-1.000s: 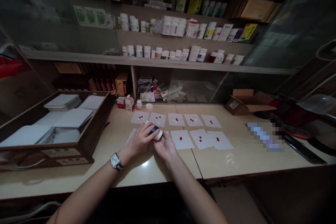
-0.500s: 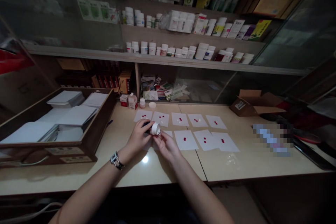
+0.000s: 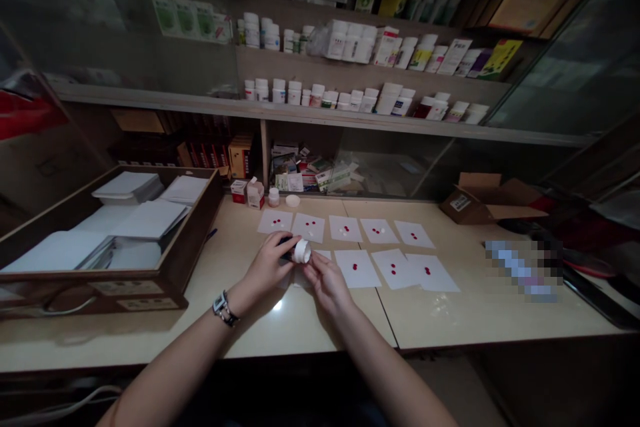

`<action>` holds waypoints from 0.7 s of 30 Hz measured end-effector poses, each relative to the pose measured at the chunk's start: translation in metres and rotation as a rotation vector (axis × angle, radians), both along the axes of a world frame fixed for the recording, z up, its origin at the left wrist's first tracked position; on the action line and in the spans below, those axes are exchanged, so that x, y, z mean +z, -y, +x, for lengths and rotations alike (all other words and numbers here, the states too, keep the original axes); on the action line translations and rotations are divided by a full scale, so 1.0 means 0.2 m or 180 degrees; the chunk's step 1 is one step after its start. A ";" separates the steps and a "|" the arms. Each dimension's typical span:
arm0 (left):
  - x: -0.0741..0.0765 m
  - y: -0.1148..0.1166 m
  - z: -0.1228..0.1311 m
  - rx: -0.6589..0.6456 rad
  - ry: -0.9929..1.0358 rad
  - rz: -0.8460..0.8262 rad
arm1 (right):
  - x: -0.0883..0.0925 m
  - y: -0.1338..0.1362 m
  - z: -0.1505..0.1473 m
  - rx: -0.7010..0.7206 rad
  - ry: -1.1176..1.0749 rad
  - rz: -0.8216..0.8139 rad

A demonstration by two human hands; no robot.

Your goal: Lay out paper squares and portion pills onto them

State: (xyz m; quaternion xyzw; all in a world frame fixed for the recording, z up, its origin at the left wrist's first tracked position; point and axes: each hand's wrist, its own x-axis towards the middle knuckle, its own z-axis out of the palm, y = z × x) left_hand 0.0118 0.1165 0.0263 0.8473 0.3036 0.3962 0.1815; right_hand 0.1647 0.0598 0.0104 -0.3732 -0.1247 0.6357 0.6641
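My left hand [image 3: 273, 265] grips a pill bottle [image 3: 303, 251] with a white neck and a dark body, tilted with its mouth toward the right. Just below the bottle's mouth is my right hand [image 3: 327, 280], palm turned up and fingers curled together; whatever lies in them is too small to make out. Paper squares lie in two rows on the counter beyond and beside my hands. Red tablets [image 3: 355, 267] sit on the near row's visible squares, while far squares such as this paper [image 3: 345, 224] bear red and white tablets. My hands partly cover the near-left papers.
A wooden drawer [image 3: 175, 283] with stacks of white paper stands on the left. Small boxes [image 3: 255, 194], a small white bottle [image 3: 273, 197] and a white lid [image 3: 293, 201] are at the back. An open carton [image 3: 473, 203] sits at right, below shelves of medicine bottles [image 3: 387, 99].
My right fingers have curled in and moved slightly right. White pieces seen at the bottle's mouth earlier no longer show. The view has shifted a little.
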 end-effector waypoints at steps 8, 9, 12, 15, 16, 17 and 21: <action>0.00 -0.02 -0.01 0.0074 0.0084 -0.0077 | 0.06 0.01 0.10 -0.0326 0.1871 0.0272; 0.00 -0.02 -0.01 0.0052 0.0099 -0.0085 | 0.09 0.02 0.11 -0.0298 0.2496 0.0406; 0.00 -0.01 -0.01 -0.0017 0.0143 -0.0119 | 0.17 0.01 0.14 -0.0143 0.4014 0.0665; 0.01 -0.01 -0.01 -0.0033 0.0178 -0.0179 | 0.22 -0.02 0.15 0.0318 0.4551 0.0742; 0.00 -0.01 -0.01 -0.0031 0.0193 -0.0194 | 0.22 -0.03 0.15 0.0445 0.4616 0.0756; 0.00 -0.01 -0.01 -0.0034 0.0207 -0.0202 | 0.23 -0.05 0.16 0.0553 0.4662 0.0765; -0.01 -0.01 -0.01 -0.0145 0.0166 -0.0123 | 0.22 -0.09 0.16 0.0971 0.4876 0.0736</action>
